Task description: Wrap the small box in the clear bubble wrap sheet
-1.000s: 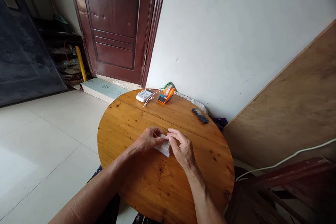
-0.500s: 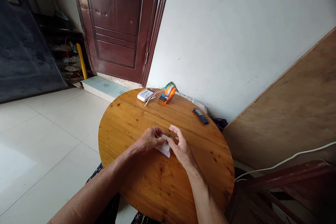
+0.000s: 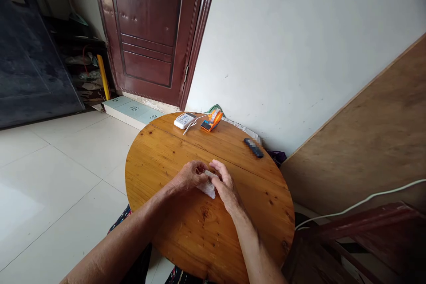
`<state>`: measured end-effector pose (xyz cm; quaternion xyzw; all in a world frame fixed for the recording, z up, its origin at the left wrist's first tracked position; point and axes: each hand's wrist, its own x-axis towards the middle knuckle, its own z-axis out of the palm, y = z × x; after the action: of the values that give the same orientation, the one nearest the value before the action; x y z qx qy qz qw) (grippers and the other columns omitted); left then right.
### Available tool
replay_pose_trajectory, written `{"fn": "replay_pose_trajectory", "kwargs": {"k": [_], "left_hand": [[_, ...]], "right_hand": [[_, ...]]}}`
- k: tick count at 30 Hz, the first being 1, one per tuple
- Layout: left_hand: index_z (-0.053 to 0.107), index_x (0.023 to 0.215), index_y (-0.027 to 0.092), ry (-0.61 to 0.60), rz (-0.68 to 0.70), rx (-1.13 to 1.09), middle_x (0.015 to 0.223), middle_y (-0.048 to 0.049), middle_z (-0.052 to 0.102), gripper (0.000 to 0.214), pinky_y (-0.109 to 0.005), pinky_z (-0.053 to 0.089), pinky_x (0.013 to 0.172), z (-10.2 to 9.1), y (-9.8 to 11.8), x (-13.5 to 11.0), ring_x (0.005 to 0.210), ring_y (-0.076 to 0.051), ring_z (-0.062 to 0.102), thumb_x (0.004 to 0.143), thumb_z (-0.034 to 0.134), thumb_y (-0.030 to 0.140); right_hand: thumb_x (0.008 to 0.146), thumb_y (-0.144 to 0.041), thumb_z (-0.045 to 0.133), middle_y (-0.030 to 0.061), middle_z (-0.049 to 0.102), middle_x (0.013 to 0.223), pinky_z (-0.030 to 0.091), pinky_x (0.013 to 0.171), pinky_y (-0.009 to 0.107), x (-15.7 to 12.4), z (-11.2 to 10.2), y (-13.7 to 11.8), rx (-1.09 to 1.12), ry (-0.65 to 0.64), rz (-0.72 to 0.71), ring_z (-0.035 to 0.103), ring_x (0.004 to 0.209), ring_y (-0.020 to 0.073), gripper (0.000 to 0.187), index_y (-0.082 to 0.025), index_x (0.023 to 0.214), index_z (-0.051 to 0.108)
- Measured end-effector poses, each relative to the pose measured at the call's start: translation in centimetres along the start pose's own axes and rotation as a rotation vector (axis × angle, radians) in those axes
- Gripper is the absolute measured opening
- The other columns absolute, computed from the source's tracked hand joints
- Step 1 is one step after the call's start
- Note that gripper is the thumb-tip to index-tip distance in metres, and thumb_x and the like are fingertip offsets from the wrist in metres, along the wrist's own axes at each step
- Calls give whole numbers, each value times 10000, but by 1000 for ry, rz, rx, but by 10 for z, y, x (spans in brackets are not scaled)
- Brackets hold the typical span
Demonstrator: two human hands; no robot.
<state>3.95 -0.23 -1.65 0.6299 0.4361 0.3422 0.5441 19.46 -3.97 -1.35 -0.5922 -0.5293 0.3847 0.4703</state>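
Note:
A small whitish, slightly see-through packet (image 3: 207, 190) is low over the near middle of the round wooden table (image 3: 159, 155). My left hand (image 3: 191, 176) is closed on its upper left part, thumb in front and fingers curled behind. My right hand (image 3: 224, 184) is at the packet's right edge, thumb against it, with other fingers stretched past its top. Both hands partly cover the packet, and whatever may be inside it cannot be made out.
Toward the table's far edge are a white box-like device (image 3: 184, 120) with a white cord (image 3: 190, 127) and an orange tape dispenser (image 3: 211, 121). A dark, partly blurred object (image 3: 254, 147) lies at the right. White wall (image 3: 282, 53) rises behind the table.
My right hand has moved slightly left, its stretched fingers nearer the packet and my left hand. The left hand keeps its hold almost unmoved.

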Motion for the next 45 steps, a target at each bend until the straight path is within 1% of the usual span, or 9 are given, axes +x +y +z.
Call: {"fn": "replay_pose_trajectory", "kwargs": {"k": [13,18,24,28,32,35,39,41,45], "left_hand": [[668,931,120,12,-10,10,723,13,578,283,-187,370,550,0,3,-1,635,-100,497,657,615,168],[664,930,120,10,7,2,707,22,558,266,-193,369,560,0,-2,-1,637,-100,488,675,623,186],[657,980,128,32,-5,-19,727,19,560,312,-203,390,581,2,-5,1,643,-102,491,674,625,179],[657,975,132,31,-19,-28,767,4,576,304,-206,398,589,1,-2,0,674,-114,513,679,608,181],[648,941,133,55,-5,-71,758,5,569,265,-204,392,590,-1,0,-1,665,-111,501,693,593,207],[643,924,130,103,-6,-99,770,5,572,258,-202,396,594,-3,1,0,647,-103,492,687,569,202],[638,899,125,138,-27,-108,758,8,570,269,-202,401,593,-3,3,1,634,-100,488,649,543,155],[636,885,123,141,-24,-105,765,5,577,266,-199,402,586,-3,3,1,635,-100,490,638,538,139],[635,886,120,132,-43,-106,775,1,594,270,-196,397,563,-1,1,1,625,-98,496,634,537,120]], "right_hand": [[731,-341,642,96,604,1312,417,1070,445,1,1,4,4,-18,-14,530,1265,259,532,-252,1247,549],[712,-347,663,91,631,1281,440,1047,451,2,2,2,51,-17,5,554,1236,272,503,-254,1201,587],[695,-417,700,104,671,1227,417,1050,487,3,-12,-5,187,17,-39,576,1207,301,444,-234,1096,649],[702,-437,695,92,694,1184,429,1023,478,4,-22,-7,124,-11,-65,581,1194,308,399,-234,1045,682],[703,-382,668,76,695,1178,423,1032,459,3,-26,-7,107,-49,-72,578,1193,290,353,-238,1025,679],[704,-348,648,70,683,1204,424,1032,452,2,-26,-8,92,-107,-83,572,1199,274,418,-249,1111,643],[683,-356,676,77,659,1245,482,954,435,1,-24,-5,71,-164,-48,603,1146,266,550,-259,1217,585],[684,-382,698,83,674,1206,502,919,418,2,-21,-3,71,-152,-30,624,1102,261,533,-249,1190,600],[696,-444,721,79,720,1038,517,867,388,5,-15,-1,86,-49,-33,660,970,244,444,-218,1071,648]]}}
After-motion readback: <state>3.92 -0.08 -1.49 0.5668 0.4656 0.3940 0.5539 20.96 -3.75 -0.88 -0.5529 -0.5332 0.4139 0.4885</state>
